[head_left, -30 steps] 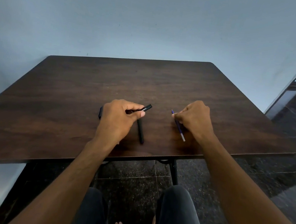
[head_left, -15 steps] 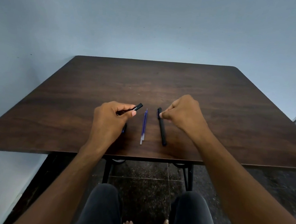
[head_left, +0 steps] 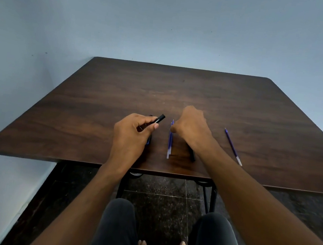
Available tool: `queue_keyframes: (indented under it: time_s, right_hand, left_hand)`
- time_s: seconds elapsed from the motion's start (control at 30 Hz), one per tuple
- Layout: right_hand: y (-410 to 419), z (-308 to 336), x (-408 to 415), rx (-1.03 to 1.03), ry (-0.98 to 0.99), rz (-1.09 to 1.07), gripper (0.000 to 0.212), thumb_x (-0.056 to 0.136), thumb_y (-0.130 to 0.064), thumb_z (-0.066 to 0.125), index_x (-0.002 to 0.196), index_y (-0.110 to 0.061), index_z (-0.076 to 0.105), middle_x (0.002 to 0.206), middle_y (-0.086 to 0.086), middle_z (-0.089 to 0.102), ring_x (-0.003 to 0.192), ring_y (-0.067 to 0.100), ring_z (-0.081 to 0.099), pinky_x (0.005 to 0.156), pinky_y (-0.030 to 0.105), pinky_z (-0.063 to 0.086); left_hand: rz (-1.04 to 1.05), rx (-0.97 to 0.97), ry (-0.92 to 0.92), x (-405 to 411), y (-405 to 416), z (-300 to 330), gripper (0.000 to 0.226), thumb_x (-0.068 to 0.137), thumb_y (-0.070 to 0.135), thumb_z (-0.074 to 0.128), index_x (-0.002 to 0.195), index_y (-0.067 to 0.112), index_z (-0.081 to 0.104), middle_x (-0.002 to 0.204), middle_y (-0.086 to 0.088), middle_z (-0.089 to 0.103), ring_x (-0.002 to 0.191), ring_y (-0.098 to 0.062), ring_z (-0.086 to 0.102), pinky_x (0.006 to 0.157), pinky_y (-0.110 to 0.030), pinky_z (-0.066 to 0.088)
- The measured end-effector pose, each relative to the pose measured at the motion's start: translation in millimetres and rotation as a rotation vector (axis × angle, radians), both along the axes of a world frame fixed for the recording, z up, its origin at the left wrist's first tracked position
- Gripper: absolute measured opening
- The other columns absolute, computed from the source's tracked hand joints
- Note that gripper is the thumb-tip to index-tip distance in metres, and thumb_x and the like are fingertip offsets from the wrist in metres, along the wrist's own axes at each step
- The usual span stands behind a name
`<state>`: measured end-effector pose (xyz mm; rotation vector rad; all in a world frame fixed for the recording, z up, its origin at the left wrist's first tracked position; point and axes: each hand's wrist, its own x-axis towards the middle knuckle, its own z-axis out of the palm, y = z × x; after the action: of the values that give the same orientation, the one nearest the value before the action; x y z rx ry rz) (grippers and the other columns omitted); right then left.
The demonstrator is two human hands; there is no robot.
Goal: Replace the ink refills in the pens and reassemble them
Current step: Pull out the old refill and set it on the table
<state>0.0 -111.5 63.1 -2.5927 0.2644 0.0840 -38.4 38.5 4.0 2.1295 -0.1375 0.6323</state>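
a black pen barrel (head_left: 159, 119) is pinched between the thumb and curled fingers of a person's left hand (head_left: 134, 133), its squared far end jutting up and to the right past the fingertips, lifted off the table (head_left: 237, 102). just under that hand a second dark pen piece (head_left: 148, 141) with a touch of blue lies on the wood, mostly hidden by the palm. to the right, between the two hands, a pair of blue ink refills (head_left: 170, 141) lies side by side, touching, pointed away from the person with their pale ends nearest the table's front edge. the right hand (head_left: 192, 125) hovers or rests just beside them with its fingers curled under in a loose fist, knuckles up; whether it pinches anything cannot be told, since the fingertips are hidden. a black pen body (head_left: 192, 156) lies beneath the right wrist, only its near end showing beyond the forearm. well apart to the right, a third blue refill (head_left: 233, 146) lies alone at a slant, tip away, pale end toward the front edge. the table is dark brown wood grain with rounded corners on black metal legs, set against a pale blue wall (head_left: 166, 24). below the front edge are the person's knees in dark trousers (head_left: 118, 229), bare toes, and a dark speckled tiled floor (head_left: 161, 197).
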Motion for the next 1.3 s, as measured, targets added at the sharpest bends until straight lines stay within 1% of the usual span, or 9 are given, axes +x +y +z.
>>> queue_keyframes:
  time_s: [0.1, 0.27, 0.57, 0.7, 0.77, 0.87, 1.03, 1.17, 1.3]
  right_hand:
    - [2, -2, 2, -0.002, 0.017, -0.007, 0.030, 0.084, -0.019, 0.077, 0.073, -0.011, 0.050, 0.083, 0.008, 0.056, 0.091, 0.029, 0.065, 0.066, 0.035, 0.050]
    - [3, -1, 2, -0.040, 0.036, -0.010, 0.029, 0.086, -0.021, 0.075, 0.108, -0.006, 0.064, 0.099, 0.011, 0.061, 0.093, 0.028, 0.063, 0.067, 0.035, 0.048]
    - [2, 0, 5, -0.105, 0.064, -0.002, 0.022, 0.089, -0.022, 0.072, 0.103, -0.007, 0.064, 0.075, 0.005, 0.050, 0.065, 0.019, 0.051, 0.055, 0.033, 0.043]
    - [4, 2, 8, -0.171, 0.082, 0.018, 0.024, 0.089, -0.020, 0.071, 0.108, -0.007, 0.063, 0.095, 0.009, 0.062, 0.089, 0.027, 0.061, 0.066, 0.036, 0.045]
    - [5, 4, 8, -0.214, 0.106, 0.024, 0.017, 0.090, -0.019, 0.070, 0.095, -0.007, 0.060, 0.081, 0.008, 0.052, 0.078, 0.026, 0.057, 0.066, 0.038, 0.044]
    - [9, 4, 10, -0.257, 0.150, 0.034, 0.033, 0.090, -0.021, 0.070, 0.074, -0.009, 0.044, 0.074, 0.008, 0.046, 0.061, 0.023, 0.043, 0.062, 0.037, 0.041]
    - [10, 4, 10, -0.250, 0.194, 0.060, 0.032, 0.086, -0.031, 0.074, 0.106, -0.009, 0.060, 0.083, 0.009, 0.050, 0.085, 0.026, 0.056, 0.072, 0.039, 0.047]
    - [1, 2, 13, -0.099, 0.100, 0.007, 0.034, 0.084, -0.036, 0.077, 0.094, -0.008, 0.063, 0.091, 0.008, 0.061, 0.092, 0.023, 0.065, 0.081, 0.037, 0.057]
    - [-17, 1, 10, 0.407, -0.133, -0.078, 0.027, 0.082, -0.025, 0.074, 0.069, -0.007, 0.059, 0.064, 0.009, 0.059, 0.049, 0.018, 0.052, 0.044, 0.029, 0.047]
  left_hand:
    - [-0.001, -0.008, 0.004, 0, 1, -1, 0.026, 0.087, 0.027, 0.078, 0.113, 0.022, 0.077, 0.104, 0.011, 0.073, 0.095, 0.004, 0.066, 0.086, -0.008, 0.049]
    - [-0.008, 0.001, 0.036, 1, 2, -2, 0.028, 0.087, 0.027, 0.076, 0.115, 0.022, 0.076, 0.106, 0.014, 0.070, 0.093, 0.010, 0.062, 0.082, 0.001, 0.043]
    - [-0.015, 0.004, 0.016, 0, 2, -3, 0.028, 0.086, 0.025, 0.078, 0.113, 0.021, 0.077, 0.105, 0.014, 0.071, 0.091, 0.011, 0.062, 0.083, 0.002, 0.042]
    - [-0.021, 0.014, 0.027, -1, 2, -3, 0.028, 0.086, 0.025, 0.078, 0.114, 0.021, 0.076, 0.106, 0.014, 0.070, 0.091, 0.014, 0.060, 0.084, 0.002, 0.042]
    - [-0.021, 0.022, 0.033, -1, 2, -3, 0.028, 0.086, 0.025, 0.078, 0.114, 0.022, 0.076, 0.108, 0.012, 0.071, 0.091, 0.013, 0.060, 0.084, 0.002, 0.042]
    - [-0.021, 0.015, 0.044, -3, 2, -2, 0.028, 0.086, 0.025, 0.078, 0.114, 0.021, 0.076, 0.106, 0.014, 0.070, 0.090, 0.014, 0.060, 0.083, 0.003, 0.042]
    - [-0.036, -0.008, 0.055, -4, 1, -1, 0.027, 0.085, 0.022, 0.079, 0.112, 0.022, 0.077, 0.099, 0.019, 0.066, 0.087, 0.017, 0.059, 0.081, 0.003, 0.041]
    - [-0.047, -0.026, 0.064, -4, 1, -2, 0.025, 0.084, 0.020, 0.080, 0.109, 0.024, 0.078, 0.090, 0.025, 0.063, 0.087, 0.021, 0.059, 0.080, 0.003, 0.041]
    - [-0.052, -0.039, 0.064, -4, 1, -2, 0.024, 0.084, 0.020, 0.080, 0.108, 0.025, 0.078, 0.095, 0.019, 0.069, 0.089, 0.015, 0.062, 0.082, 0.000, 0.043]
